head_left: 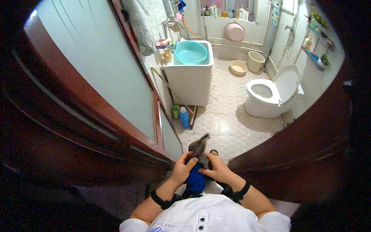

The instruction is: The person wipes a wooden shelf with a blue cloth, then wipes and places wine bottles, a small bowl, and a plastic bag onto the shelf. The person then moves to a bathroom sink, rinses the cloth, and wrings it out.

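Observation:
Just in front of my body, my left hand (184, 166) grips the left side of a dark grey-brown cloth item (198, 146). On the other side, my right hand (215, 168) holds the same cloth, with thumb and fingers pinched on it. Its narrow upper end points away from me towards the tiled floor. A bright blue cloth (196, 178) hangs below, between my wrists; whether it joins the grey-brown piece I cannot tell. Black straps circle both my forearms.
A dark red door frame (292, 162) and a frosted glass door (95, 58) flank me. Ahead stand a washstand (188, 84) holding a turquoise basin (190, 52), a toilet (262, 98) with raised lid, a bucket (255, 62) and a small basin (238, 68). A blue bottle (184, 118) stands on the floor.

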{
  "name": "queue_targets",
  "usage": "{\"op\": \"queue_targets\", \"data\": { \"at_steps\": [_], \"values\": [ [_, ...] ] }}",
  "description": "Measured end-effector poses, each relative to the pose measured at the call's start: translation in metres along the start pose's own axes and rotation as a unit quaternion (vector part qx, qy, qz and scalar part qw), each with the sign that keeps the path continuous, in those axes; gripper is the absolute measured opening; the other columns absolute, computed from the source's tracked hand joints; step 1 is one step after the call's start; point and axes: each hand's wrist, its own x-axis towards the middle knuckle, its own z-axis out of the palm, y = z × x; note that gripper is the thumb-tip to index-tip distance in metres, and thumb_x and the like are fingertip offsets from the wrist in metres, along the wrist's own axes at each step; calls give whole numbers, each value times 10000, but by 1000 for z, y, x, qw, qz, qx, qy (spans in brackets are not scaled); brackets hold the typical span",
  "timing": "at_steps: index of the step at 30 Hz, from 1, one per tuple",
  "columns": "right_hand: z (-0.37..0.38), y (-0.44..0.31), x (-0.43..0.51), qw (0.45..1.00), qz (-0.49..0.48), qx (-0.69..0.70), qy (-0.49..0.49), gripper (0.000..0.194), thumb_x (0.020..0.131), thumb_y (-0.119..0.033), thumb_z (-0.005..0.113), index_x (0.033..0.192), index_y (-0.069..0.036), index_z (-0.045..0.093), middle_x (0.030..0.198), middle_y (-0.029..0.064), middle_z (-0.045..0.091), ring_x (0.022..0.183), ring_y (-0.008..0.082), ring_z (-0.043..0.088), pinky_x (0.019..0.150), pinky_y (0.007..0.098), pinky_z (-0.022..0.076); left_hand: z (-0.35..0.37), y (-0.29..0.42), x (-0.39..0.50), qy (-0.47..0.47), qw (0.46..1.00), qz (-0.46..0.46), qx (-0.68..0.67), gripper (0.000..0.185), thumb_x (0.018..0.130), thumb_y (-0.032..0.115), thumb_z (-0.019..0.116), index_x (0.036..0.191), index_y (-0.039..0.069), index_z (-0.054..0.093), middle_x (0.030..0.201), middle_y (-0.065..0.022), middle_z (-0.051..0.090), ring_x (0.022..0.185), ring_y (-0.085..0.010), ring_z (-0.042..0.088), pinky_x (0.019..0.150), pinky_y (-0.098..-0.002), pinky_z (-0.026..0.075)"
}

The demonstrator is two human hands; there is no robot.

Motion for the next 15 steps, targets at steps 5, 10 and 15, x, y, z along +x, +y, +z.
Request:
{"op": "queue_targets", "data": {
  "at_steps": [5,10,15],
  "values": [
    [-10,45,71,946,151,289,-8,454,897,-323,561,1213,-1,506,996,78,609,872,165,550,787,295,443,-23,5,37,31,999,-28,-10,434,870,168,618,1258,41,470,967,-21,548,899,-79,513,824,-222,424],
    [-62,89,158,871,227,423,102,432,923,-323,506,1212,-2,482,1126,107,575,989,218,550,858,331,425,-27,13,83,66,996,-41,36,491,857,145,618,1303,57,433,1073,-72,567,974,-146,543,883,-282,433],
    [-142,123,245,817,223,509,156,385,939,-276,486,1217,-11,470,1162,109,560,1030,232,547,892,360,439,-17,10,157,145,986,-70,48,384,878,111,579,1252,58,513,1101,-72,579,983,-137,539,886,-280,429]
  ]
}}
